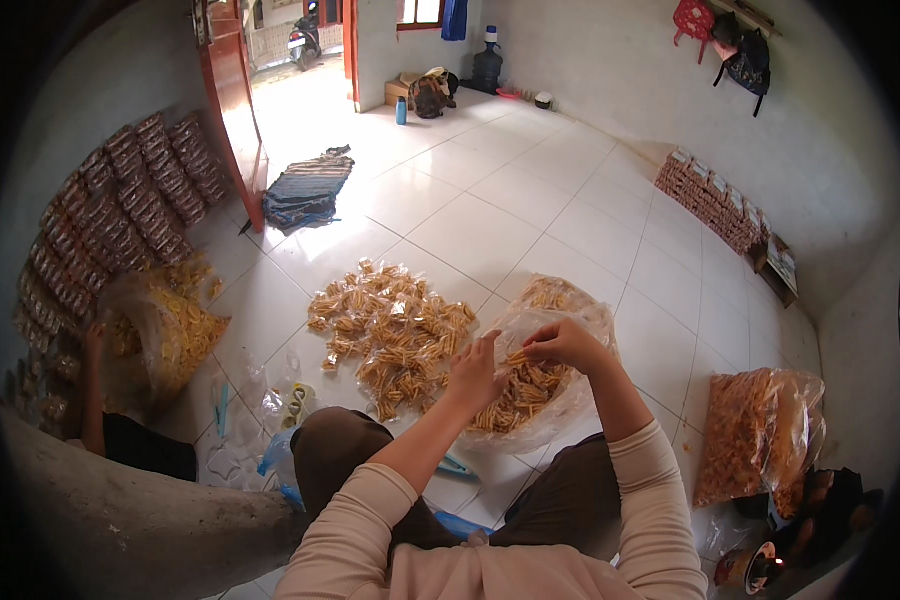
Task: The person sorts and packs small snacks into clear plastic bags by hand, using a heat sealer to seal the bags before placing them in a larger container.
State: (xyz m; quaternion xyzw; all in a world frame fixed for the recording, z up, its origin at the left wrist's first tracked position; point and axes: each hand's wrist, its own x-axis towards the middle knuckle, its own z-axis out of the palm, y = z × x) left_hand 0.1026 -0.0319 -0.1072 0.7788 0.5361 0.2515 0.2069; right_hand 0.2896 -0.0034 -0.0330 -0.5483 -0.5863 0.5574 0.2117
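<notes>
Between my knees stands a large clear plastic bag (582, 408), its mouth wide, filled with loose brown snack sticks (532, 392). Over it, my right hand (562, 345) pinches a few snack sticks (517, 358) with thumb and fingers. Close on its left, my left hand (478, 372) is curled with its fingers up, apparently gripping thin clear plastic at the sticks. Just how its fingers close is partly hidden. To the left of the bag lies a heap of small clear packets (395, 325) filled with similar sticks.
At far left, a co-worker's hand (93, 340) reaches beside a bag of yellow snacks (180, 325). Strips of packed snacks (120, 200) line the wall. Scissors (296, 405) lie near my left knee. Another full bag (755, 435) stands at right, near a tin with a small flame (776, 562).
</notes>
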